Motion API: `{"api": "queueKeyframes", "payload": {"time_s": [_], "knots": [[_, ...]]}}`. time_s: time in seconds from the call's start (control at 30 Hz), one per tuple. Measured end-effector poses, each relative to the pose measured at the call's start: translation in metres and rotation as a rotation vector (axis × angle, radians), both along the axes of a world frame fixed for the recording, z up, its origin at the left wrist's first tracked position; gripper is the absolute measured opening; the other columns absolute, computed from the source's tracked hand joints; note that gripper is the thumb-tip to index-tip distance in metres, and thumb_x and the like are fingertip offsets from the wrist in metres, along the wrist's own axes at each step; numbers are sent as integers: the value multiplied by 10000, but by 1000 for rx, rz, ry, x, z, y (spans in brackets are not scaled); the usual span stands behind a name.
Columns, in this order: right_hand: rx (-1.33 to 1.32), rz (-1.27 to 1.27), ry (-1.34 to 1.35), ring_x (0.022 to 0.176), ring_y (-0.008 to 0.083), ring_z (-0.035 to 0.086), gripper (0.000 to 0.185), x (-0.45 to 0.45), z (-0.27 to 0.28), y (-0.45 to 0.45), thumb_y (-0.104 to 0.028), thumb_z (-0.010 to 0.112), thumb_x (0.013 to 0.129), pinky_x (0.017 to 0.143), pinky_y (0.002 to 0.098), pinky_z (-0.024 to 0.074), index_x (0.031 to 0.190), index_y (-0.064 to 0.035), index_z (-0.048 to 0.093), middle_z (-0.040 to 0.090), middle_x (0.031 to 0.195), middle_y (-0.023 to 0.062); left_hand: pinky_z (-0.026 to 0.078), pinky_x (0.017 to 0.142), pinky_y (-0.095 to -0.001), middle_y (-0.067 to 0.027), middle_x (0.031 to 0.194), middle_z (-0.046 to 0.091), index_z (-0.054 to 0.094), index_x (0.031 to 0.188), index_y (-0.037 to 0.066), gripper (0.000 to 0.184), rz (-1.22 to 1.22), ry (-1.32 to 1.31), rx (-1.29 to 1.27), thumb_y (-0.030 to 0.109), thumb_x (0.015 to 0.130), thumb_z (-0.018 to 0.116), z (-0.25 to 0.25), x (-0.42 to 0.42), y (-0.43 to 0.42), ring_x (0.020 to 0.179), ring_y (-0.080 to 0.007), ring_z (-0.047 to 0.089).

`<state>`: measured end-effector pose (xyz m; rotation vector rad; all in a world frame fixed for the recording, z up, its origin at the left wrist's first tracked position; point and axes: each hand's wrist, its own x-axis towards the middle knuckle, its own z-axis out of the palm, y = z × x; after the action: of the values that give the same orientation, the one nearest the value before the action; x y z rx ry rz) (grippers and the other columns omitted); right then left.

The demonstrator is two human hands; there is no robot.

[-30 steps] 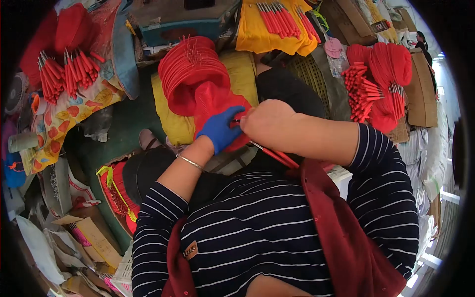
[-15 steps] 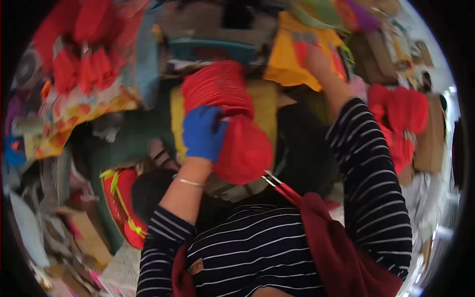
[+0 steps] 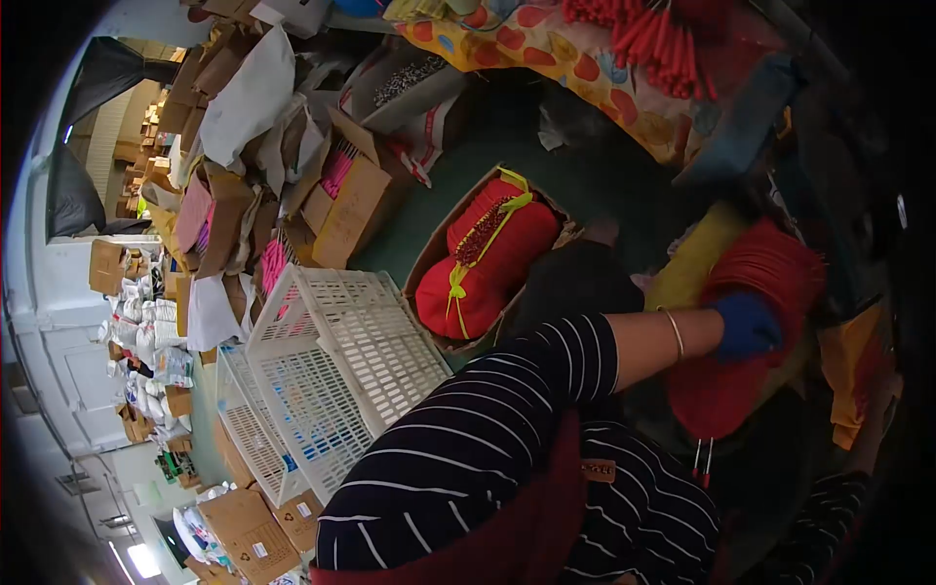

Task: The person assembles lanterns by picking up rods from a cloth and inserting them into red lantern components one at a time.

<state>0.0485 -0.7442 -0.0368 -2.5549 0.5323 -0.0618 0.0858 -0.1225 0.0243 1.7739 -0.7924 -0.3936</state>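
My left hand (image 3: 749, 327), in a blue glove, is closed on a red round flat piece (image 3: 712, 400). Two thin metal prongs with red ends (image 3: 702, 463) stick out below that piece. Right behind the glove lies a thick stack of red round pieces (image 3: 770, 258), over a yellow surface (image 3: 682, 268). At the dark right edge, my right hand (image 3: 885, 388) is beside an orange cloth (image 3: 850, 366); its fingers are too dim to make out.
A carton (image 3: 414, 268) holds red bundles (image 3: 487, 258) tied with yellow ribbon. White plastic crates (image 3: 380, 322) stand to my left. Beyond are cardboard boxes (image 3: 356, 210) with pink items. A patterned cloth (image 3: 604, 88) with red-handled pieces (image 3: 663, 49) is at the top.
My view has swung far to the left, bringing the crates and cartons into sight. My left hand stays at the red pieces. My right hand remains near the orange cloth, now at the view's edge.
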Motion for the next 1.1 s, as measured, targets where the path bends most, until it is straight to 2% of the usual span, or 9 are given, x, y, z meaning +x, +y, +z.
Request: {"api": "queueKeyframes", "payload": {"time_s": [0.07, 0.2, 0.27, 0.3, 0.33, 0.37, 0.53, 0.83, 1.1], "knots": [[202, -72, -6, 1053, 264, 517, 374, 55, -9, -39, -190, 459, 887, 858, 369, 432, 1228, -36, 468, 519, 1153, 116, 461, 844, -325, -48, 1026, 654, 674, 1035, 212, 246, -322, 263, 28, 219, 801, 599, 13, 9, 16, 931, -219, 609], [577, -262, -12, 1024, 222, 529, 353, -25, 139, 217, -173, 510, 871, 841, 336, 437, 1197, -41, 500, 547, 1097, 75, 473, 791, -296, -44, 999, 662, 673, 1040, 184, 247, -335, 265, -40, 194, 805, 599, -5, 9, 23, 874, -164, 614], [-361, 330, -127, 926, 169, 536, 312, -79, 132, 272, -177, 541, 861, 789, 303, 435, 1137, -31, 544, 560, 987, 38, 492, 651, -269, -47, 896, 661, 669, 1039, 144, 230, -301, 442, -49, 165, 826, 585, 11, 10, 30, 755, -120, 597], [-278, 369, -271, 837, 123, 532, 264, -90, 147, 330, -161, 568, 852, 745, 262, 428, 1069, -12, 562, 554, 866, 12, 482, 591, -253, -35, 835, 644, 668, 1014, 115, 202, -245, 438, -150, 158, 839, 576, 3, 9, 27, 676, -92, 567], [462, 15, 97, 790, 85, 526, 221, -94, 180, 389, -154, 572, 855, 719, 228, 418, 1003, 10, 566, 560, 808, 2, 478, 596, -246, -27, 845, 641, 666, 984, 92, 180, -190, 466, -169, 159, 843, 576, 6, 8, 28, 664, -88, 555], [470, 81, 71, 795, 81, 511, 196, -104, 182, 419, -141, 570, 857, 714, 237, 419, 986, 7, 565, 559, 818, 6, 477, 598, -243, -19, 856, 641, 658, 993, 80, 186, -157, 491, -188, 161, 845, 579, 2, 8, 27, 668, -88, 557], [567, 63, 146, 659, 152, 532, 168, -135, 179, 469, -126, 520, 886, 609, 276, 433, 999, -5, 549, 550, 715, 64, 437, 847, -249, -53, 1007, 622, 620, 1105, 52, 258, -228, 690, -165, 119, 869, 538, 25, 1, 33, 926, -123, 555], [333, 87, 56, 694, 299, 586, 210, -153, 169, 486, -174, 552, 868, 618, 335, 453, 1012, -25, 585, 581, 763, 162, 423, 856, -234, -58, 1008, 618, 632, 1073, 21, 247, -257, 835, -222, 108, 860, 542, 20, -2, 32, 953, -114, 541], [24, 194, 27, 723, 285, 612, 244, -144, 198, 491, -136, 567, 844, 621, 338, 481, 1073, -54, 569, 620, 826, 138, 416, 851, -227, -46, 937, 618, 625, 1007, 14, 186, -240, 903, -242, 55, 842, 551, 14, -13, 18, 925, -115, 542]]}}
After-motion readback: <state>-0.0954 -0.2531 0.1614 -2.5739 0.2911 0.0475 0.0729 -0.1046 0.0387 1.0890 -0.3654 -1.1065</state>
